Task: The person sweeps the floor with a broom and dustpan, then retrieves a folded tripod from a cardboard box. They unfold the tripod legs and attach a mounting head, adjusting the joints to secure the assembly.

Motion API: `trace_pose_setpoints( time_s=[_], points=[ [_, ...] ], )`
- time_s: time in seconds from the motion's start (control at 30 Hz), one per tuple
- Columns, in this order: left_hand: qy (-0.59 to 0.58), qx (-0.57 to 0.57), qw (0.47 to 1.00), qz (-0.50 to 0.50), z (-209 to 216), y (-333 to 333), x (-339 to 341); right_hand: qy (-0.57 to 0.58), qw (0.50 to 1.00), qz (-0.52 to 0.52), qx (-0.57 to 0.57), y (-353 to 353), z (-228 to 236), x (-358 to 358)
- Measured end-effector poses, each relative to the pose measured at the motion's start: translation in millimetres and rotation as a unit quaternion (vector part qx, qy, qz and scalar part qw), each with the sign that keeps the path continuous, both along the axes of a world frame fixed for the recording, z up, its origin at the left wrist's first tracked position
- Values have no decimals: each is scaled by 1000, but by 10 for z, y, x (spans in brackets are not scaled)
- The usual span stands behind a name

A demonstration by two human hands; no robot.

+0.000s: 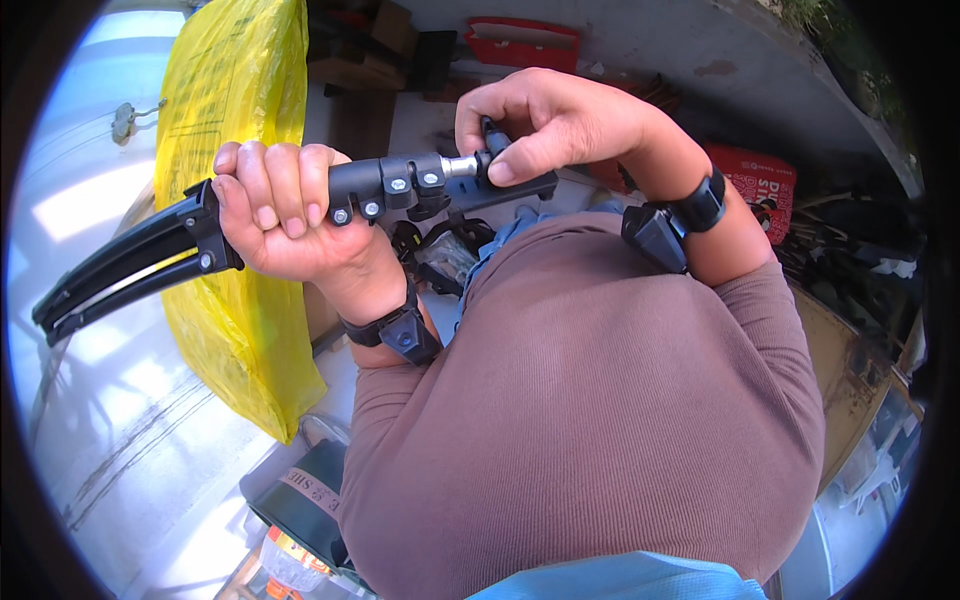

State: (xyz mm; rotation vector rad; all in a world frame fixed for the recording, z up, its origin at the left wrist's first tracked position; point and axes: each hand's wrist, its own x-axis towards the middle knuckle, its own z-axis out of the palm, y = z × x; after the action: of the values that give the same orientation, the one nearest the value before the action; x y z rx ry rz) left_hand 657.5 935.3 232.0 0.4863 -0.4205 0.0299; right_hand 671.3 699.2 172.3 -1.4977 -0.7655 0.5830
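A black tripod [368, 187] with folded legs and bolted joints lies across in front of my chest. My left hand [285, 215] is wrapped around its body, fingers closed. Left of that hand, the folded black legs [130, 250] slant down. A short silver tube [459, 167] shows between the body and a black end fitting [484, 166]. On that fitting my right hand [565, 125] is closed, its thumb pressing from the near side. A small black knob or lever [493, 133] rises between its thumb and fingers. The far side of this grip is hidden.
A large yellow plastic bag [235, 330] hangs or stands at left. Beyond my hands are a red box [522, 45] and brown cartons [365, 60]. Another red package [755, 190] and dark clutter stand to the right. A dark green box [310, 500] is at lower left.
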Motion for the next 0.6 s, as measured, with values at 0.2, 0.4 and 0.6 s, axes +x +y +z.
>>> trace_pose_setpoints(
  time_s=[0.2, 0.4, 0.6],
  points=[
    [30, -9, 999, -6, -14, 58, 28, 270, 939, -9, 212, 132, -84, -166],
    [18, 22, 999, 39, -55, 101, 28, 215, 952, -183, 118, 248, -31, -317],
    [1, 34, 999, 40, -77, 87, 18, 145, 965, -193, 102, 202, -37, -369]
  ],
)
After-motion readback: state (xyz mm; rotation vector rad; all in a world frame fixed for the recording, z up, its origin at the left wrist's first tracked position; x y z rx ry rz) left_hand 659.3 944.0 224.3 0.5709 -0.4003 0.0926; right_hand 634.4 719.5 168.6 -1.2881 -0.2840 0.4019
